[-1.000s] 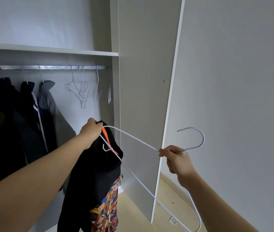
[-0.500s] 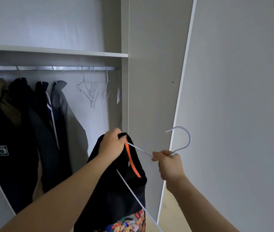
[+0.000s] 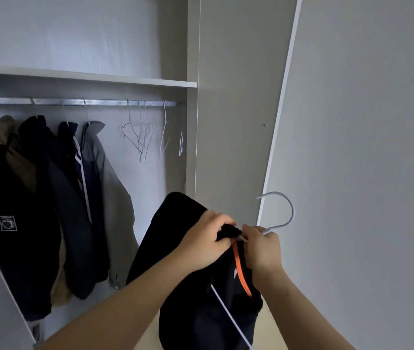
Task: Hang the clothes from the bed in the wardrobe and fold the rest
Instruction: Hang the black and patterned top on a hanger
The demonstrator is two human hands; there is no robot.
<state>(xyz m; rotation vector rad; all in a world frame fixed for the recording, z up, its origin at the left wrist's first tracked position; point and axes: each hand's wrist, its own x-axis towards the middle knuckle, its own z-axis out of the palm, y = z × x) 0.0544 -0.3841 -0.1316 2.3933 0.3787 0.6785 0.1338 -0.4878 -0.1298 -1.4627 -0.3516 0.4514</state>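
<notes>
left hand [image 3: 208, 238]: we grip the bunched collar of the black garment [image 3: 175, 231].
right hand [image 3: 261, 251]: pinches the white hanger [image 3: 291, 210] at its neck.
garment: held before the open wardrobe [image 3: 191, 147], not yet on the rail [image 3: 104, 102].
step: we'd seat both shoulders evenly before lifting.
wardrobe: jackets [image 3: 36, 198] hang at left, bare hangers [image 3: 141, 137] at right.

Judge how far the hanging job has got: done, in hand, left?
Done: jackets hang on the rail. In hand: the left hand grips a black garment while the right hand holds a hanger. Left: hooking it on the rail near the spare hangers; folding is out of view.
</notes>
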